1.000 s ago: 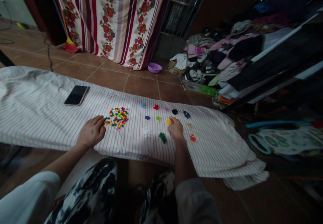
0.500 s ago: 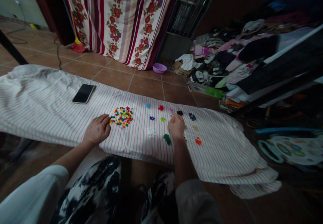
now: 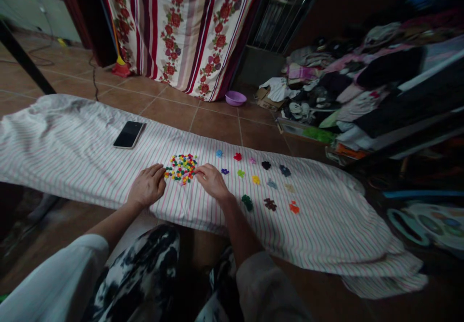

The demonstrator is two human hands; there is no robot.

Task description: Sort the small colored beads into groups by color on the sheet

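A mixed pile of tiny coloured pieces (image 3: 181,167) lies on the striped cloth. At its left edge rests my left hand (image 3: 148,185), fingers curled together and touching the nearest pieces; what it pinches, if anything, is too small to tell. From the right, my right hand (image 3: 213,181) reaches the pile with thumb and fingertips pressed together, their contents unclear. Right of it are small single-colour heaps, among them blue (image 3: 219,153), red (image 3: 237,156), purple (image 3: 225,171), lime green (image 3: 241,173), yellow (image 3: 255,180), dark green (image 3: 247,202), brown (image 3: 270,204) and orange (image 3: 294,207).
A phone (image 3: 129,134) lies left of the pile on the striped cloth (image 3: 79,143). Beyond the cloth's far edge, a purple basin (image 3: 235,98) stands on the tiled floor before a flowered curtain (image 3: 195,32). Clothes (image 3: 326,80) are heaped at the right.
My right hand has moved left from the single-colour heaps to the mixed pile, uncovering the yellow and brown heaps. My left hand stays at the pile's left edge. The view has shifted slightly.
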